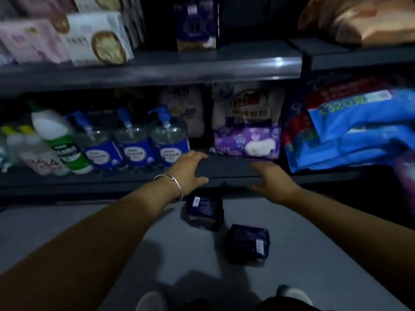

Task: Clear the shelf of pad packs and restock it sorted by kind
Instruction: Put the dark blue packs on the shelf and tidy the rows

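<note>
- Head view looks down on both arms reaching for the lower dark metal shelf (224,169): the left hand (190,169), silver bangle (173,185) on its wrist, and the right hand (274,180), both with fingers spread loose and holding nothing.
- Just past them sits a purple soft-plastic pad pack with a white pad printed on it (247,142), flat at the shelf's front, with a taller pale printed bag (249,106) standing behind it.
- Two dark navy wrapped pad packs (205,209) (248,243) lie on the grey floor (89,232) below, near each other.
- My read: that purple pack is light and squashy, with a film wrap that may be a touch slick, so a hand on each short end looks safest.
- Clear pump bottles with blue labels (134,142) stand close on the left; a careless elbow could tip them.
</note>
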